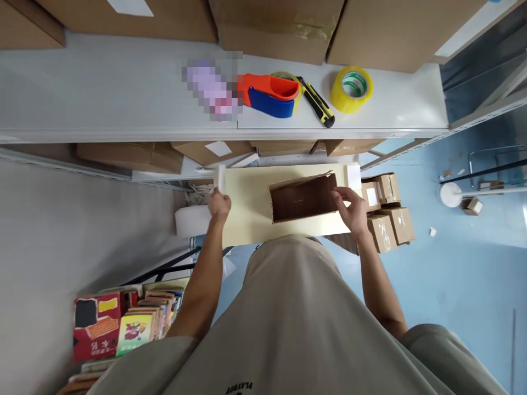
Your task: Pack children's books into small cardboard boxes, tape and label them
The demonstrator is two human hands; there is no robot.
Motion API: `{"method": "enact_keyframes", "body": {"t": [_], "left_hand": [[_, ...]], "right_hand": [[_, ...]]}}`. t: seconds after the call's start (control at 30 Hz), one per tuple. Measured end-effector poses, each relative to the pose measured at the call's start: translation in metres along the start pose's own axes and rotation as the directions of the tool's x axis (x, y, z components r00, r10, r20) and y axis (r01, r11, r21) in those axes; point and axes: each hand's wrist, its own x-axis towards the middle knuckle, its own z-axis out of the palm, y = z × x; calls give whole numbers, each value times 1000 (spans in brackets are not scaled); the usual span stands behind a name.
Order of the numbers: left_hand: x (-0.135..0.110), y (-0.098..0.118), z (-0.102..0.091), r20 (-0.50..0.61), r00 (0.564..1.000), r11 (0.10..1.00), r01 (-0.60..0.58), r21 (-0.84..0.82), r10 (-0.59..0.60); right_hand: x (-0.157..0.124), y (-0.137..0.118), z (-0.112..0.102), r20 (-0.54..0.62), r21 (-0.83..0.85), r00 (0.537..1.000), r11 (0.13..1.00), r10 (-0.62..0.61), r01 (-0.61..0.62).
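Shelf above, tabletop below, open carton between two hands.

Grey shelf (123, 99) carries a tape dispenser (269, 94), a utility knife (317, 103) and a yellow tape roll (352, 89). Under it the cream tabletop (247, 208) bears the open cardboard box (302, 197), mouth up, right of centre, with small sealed boxes (387, 214) stacked just beside it. The right hand (352, 211) lies against the box's right end, fingers loosely spread, thumb at the rim; whether it pinches the wall I cannot tell. The left hand (219, 207), at the tabletop's left edge and well apart from the box, is closed around a white slip (221, 178) held upright. Judged from this, a firmer pinch on the end wall would keep the light box square and stop it sliding, and the slip is best kept flat, uncrumpled.
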Motion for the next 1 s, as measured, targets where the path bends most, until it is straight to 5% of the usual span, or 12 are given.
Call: {"method": "enact_keyframes", "body": {"t": [0.1,0.2,0.33,0.4,0.5,0.57,0.73,0.87,1.0], "left_hand": [[-21,-2,-47,-151,988,985,10,-173,-37],[-64,8,-94,-151,980,909,-177,-377,128],[-132,55,-131,-47,962,851,-261,-456,269],[-156,87,-133,-41,954,863,-286,-415,297],[-168,130,-114,-16,923,865,-366,-343,385],[-162,150,-92,-3,897,854,-421,-307,441],[-131,182,-31,73,872,863,-460,-210,483],[-123,199,6,276,808,842,-540,-9,521],[-119,203,34,454,768,795,-578,185,452]], "right_hand": [[26,-4,3,117,67,988,993,-105,98],[45,-19,4,190,167,961,971,-202,171],[57,-68,-17,167,244,903,904,-396,351],[61,-97,-37,154,255,823,827,-547,501],[71,-124,-60,252,238,631,679,-734,695],[82,-120,-62,386,198,580,678,-718,708],[107,-45,-29,517,77,711,854,-476,515],[103,11,6,622,-140,728,873,-289,467],[88,20,38,711,-432,703,767,-35,475]]}}
